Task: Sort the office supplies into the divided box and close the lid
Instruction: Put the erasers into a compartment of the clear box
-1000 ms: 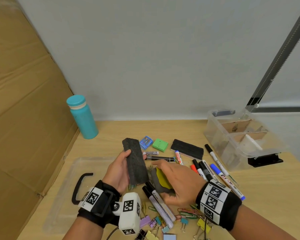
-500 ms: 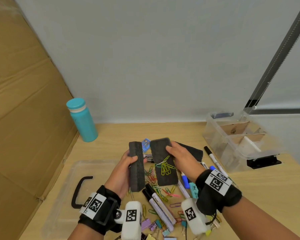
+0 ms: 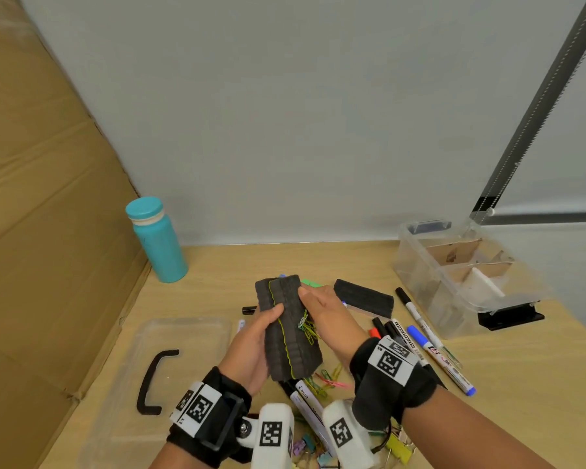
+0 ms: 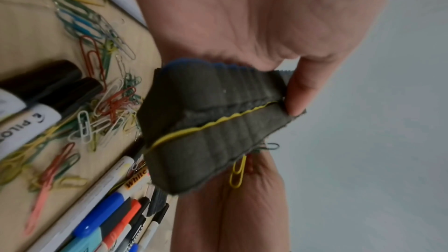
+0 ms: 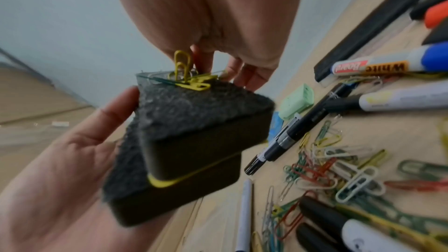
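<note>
Two dark erasers [image 3: 290,330] pressed face-to-face, held above table [image 3: 352,262] centre. L hand [image 3: 251,346] wraps fingers + thumb round the pair; R hand [image 3: 329,316] grips the right side. Yellow paper clips [image 3: 308,328] cling to the right eraser. Divided box [image 3: 420,265] open, far right, well apart; lid [image 3: 183,330] lies left.

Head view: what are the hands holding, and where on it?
Two dark erasers pressed together; left hand grips the left long side, right hand the right side, where paper clips cling.

Teal bottle [image 3: 158,240] upright near cardboard sheet [image 3: 41,198]
</note>
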Available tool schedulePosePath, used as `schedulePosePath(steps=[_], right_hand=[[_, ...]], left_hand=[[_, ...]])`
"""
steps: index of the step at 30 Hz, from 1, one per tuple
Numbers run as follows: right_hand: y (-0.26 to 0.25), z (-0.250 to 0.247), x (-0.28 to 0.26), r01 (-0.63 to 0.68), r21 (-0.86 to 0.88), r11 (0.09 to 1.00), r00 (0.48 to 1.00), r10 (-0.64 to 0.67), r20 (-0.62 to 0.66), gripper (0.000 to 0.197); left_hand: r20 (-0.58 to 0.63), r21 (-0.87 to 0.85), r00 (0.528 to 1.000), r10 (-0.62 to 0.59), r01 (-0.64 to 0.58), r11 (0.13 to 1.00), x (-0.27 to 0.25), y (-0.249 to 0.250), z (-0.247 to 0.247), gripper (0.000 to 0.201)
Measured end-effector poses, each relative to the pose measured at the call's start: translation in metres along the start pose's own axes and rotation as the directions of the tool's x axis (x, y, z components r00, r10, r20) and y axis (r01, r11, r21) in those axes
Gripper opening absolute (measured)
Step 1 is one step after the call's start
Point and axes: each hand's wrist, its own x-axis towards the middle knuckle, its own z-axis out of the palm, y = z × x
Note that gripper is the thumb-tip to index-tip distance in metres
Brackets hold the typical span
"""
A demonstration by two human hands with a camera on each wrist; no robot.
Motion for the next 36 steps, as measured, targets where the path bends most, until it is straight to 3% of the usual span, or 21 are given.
schedulePosePath(steps=[3,7,12,16,19,25,29,31,34,36], right_hand=[[-0.005,-0.004,-0.006,0.005,-0.145,0.989,1.000,-0.006,-0.010,0.040],[-0.006,-0.006,-0.032,0.186,-0.195,0.963,0.980,-0.195,-0.027,0.052],[0.010,-0.002,-0.050,0.406,-0.383,0.830,0.909,-0.410,0.075,0.029],[0.016,-0.002,-0.044,0.397,-0.327,0.858,0.909,-0.418,0.006,0.007],[0.025,-0.009,-0.044,0.359,-0.407,0.840,0.926,-0.374,0.045,0.008],[0.041,-0.023,-0.048,0.303,-0.705,0.641,0.939,-0.325,0.107,0.022],[0.017,-0.012,-0.048,0.399,-0.558,0.727,0.904,-0.412,0.109,0.029],[0.008,-0.004,-0.046,0.395,-0.469,0.790,0.911,-0.401,0.091,0.022],[-0.002,-0.003,-0.040,0.295,-0.307,0.905,0.955,-0.275,0.107,0.004],[-0.002,-0.007,-0.038,0.246,-0.282,0.927,0.964,-0.205,0.167,0.012]], left_hand=[[-0.012,-0.011,1.000,-0.005,0.005,1.000,0.000,-0.001,-0.006,0.051],[-0.054,-0.073,0.998,-0.025,0.021,0.997,-0.001,0.003,-0.011,0.053],[-0.116,-0.101,0.991,-0.061,0.049,0.994,-0.002,0.003,-0.012,0.061],[-0.135,-0.101,0.989,-0.067,0.053,0.994,-0.003,0.002,-0.011,0.059],[-0.132,-0.122,0.990,-0.041,0.025,0.992,-0.005,0.005,-0.014,0.052],[-0.158,-0.138,0.987,-0.036,0.014,0.990,-0.008,0.011,-0.015,0.041],[-0.158,-0.093,0.985,-0.069,0.055,0.994,-0.009,0.005,-0.007,0.057],[-0.158,-0.081,0.983,-0.095,0.083,0.993,-0.008,0.003,-0.003,0.060],[-0.149,-0.072,0.982,-0.114,0.105,0.992,-0.007,0.003,-0.003,0.058],[-0.146,-0.068,0.984,-0.101,0.092,0.993,-0.008,0.004,-0.005,0.057]])
